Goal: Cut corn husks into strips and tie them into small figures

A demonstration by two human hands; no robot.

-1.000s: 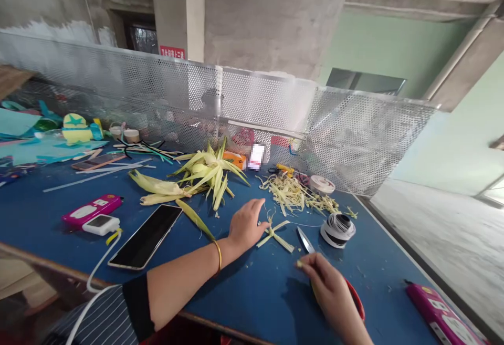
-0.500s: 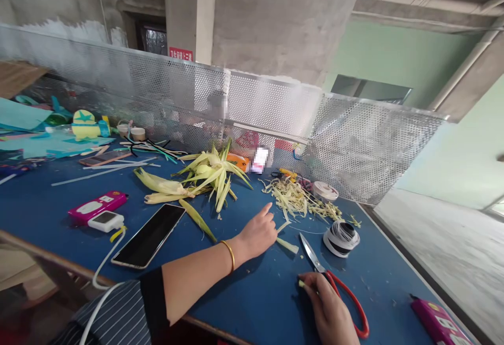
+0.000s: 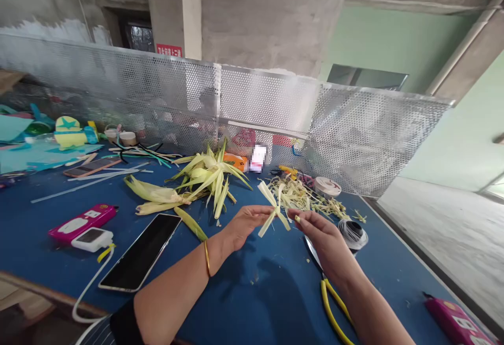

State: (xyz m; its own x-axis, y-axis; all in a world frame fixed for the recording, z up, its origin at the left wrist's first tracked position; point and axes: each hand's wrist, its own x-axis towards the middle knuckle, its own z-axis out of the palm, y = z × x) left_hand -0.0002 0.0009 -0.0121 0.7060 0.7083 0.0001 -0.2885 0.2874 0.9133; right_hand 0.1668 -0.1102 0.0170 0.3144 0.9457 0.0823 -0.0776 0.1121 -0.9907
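Note:
My left hand (image 3: 250, 224) reaches forward, thumb and fingers closed on a small piece of pale corn husk strips (image 3: 276, 210) crossed at the middle like a bow. Just right of it, my right hand (image 3: 321, 234) has its thumb and finger pinched together. A pale yellow spot shows at that thumb tip; I cannot tell what it is. Beneath the right wrist lie scissors (image 3: 328, 311) with yellow handles, partly covered by the arm. Beyond the hands is a heap of shredded husk (image 3: 295, 195), and to its left a bunch of whole corn husks (image 3: 212, 171).
On the blue table (image 3: 236, 303) stand a spool (image 3: 352, 234) and a roll of tape (image 3: 327, 187). A black phone (image 3: 142, 250) and a magenta box (image 3: 84, 221) lie left, another magenta box (image 3: 452, 316) right. A perforated metal screen (image 3: 268, 98) borders the back.
My left hand has lifted a crossed husk piece from the table. My right hand has moved up from beside the scissors to meet it. The scissors' visible handles looked red before, yellow now.

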